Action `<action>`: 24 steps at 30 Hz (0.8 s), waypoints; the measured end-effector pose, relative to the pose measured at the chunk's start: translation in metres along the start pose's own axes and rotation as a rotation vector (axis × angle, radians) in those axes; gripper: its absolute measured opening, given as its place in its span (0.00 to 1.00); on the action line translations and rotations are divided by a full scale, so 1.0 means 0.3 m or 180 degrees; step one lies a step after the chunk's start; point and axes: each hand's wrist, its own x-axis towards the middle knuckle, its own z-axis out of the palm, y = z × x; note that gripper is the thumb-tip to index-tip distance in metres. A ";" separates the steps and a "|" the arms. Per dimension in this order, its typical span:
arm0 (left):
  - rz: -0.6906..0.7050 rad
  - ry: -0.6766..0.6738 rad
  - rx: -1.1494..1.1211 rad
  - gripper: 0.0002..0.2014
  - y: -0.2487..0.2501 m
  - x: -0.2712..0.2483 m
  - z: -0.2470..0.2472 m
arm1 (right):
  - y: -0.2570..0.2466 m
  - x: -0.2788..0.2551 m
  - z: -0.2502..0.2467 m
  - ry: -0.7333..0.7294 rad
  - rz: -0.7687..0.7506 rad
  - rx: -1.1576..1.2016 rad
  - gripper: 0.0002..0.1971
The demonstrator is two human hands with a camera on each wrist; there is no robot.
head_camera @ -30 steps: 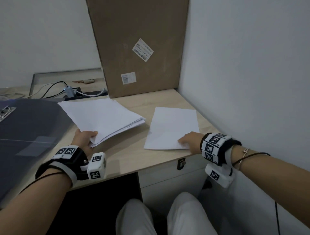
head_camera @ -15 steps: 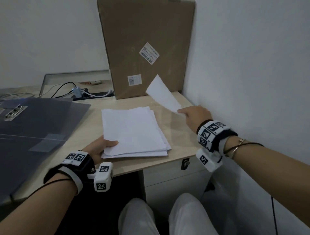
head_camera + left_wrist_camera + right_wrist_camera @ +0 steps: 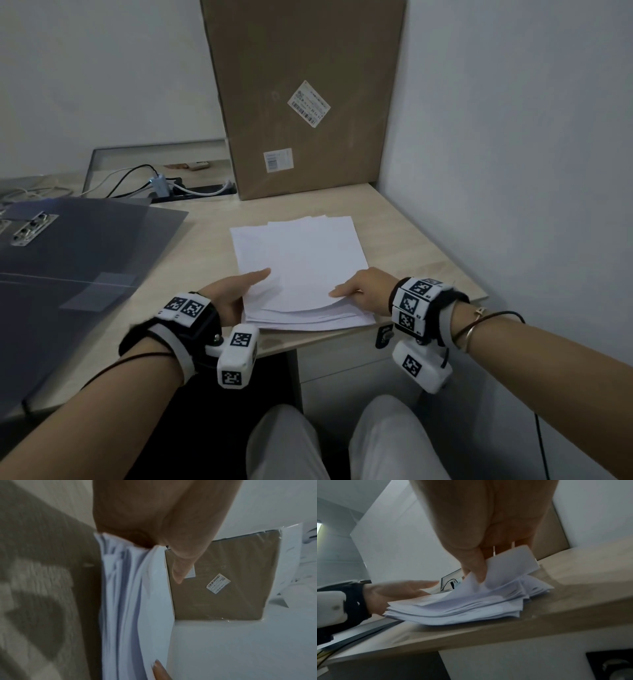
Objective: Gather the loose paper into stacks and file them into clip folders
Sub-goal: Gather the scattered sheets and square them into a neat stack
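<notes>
Paper stack [image 3: 298, 270] sits on desk [image 3: 411, 240] near front edge, sheets fanned, edges not flush. Top sheet [image 3: 508, 563] bowed up at near right corner, rest flat.

Right hand [image 3: 364, 291] at stack's near right corner: thumb [image 3: 474, 563] on top of the lifted sheet, fingers under it, so pinching that corner. Fingers mostly hidden behind paper in right wrist view.

Left hand [image 3: 233, 296] at stack's near left edge: thumb [image 3: 257, 275] straight, lying over top sheet; palm against the stack's side. Left wrist view shows thumb [image 3: 178, 568] above paper edge, other fingers hidden, so cannot tell if they curl under.

Folder [image 3: 75, 274] lies open on desk left of stack, apart from it, metal clip [image 3: 32, 228] at far left. Cardboard box [image 3: 301, 96] upright against wall behind stack. Cables [image 3: 144, 181] left of the box.
</notes>
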 end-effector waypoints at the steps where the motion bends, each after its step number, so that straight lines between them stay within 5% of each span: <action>1: 0.0000 0.0026 0.0071 0.16 -0.002 0.013 -0.001 | -0.001 -0.003 -0.002 -0.0039 -0.0036 0.0045 0.19; 6: 0.0151 0.0566 0.0944 0.19 -0.013 0.069 -0.021 | 0.003 -0.025 -0.015 -0.0637 -0.0257 0.0049 0.23; 12: 0.1020 0.0482 0.0804 0.25 -0.024 0.038 -0.020 | 0.092 0.027 -0.070 0.0705 0.0814 0.1226 0.35; 16: 0.1400 0.0235 0.0514 0.26 -0.014 -0.016 -0.028 | 0.128 0.055 -0.118 0.0503 0.1188 0.3154 0.46; 20: 0.1485 -0.0107 0.0581 0.28 0.021 -0.044 -0.046 | 0.102 0.071 -0.172 0.0081 0.0608 0.4084 0.39; 24: 0.1578 -0.0277 0.0980 0.28 0.087 -0.064 -0.041 | 0.056 0.110 -0.199 0.0686 0.0267 0.4702 0.20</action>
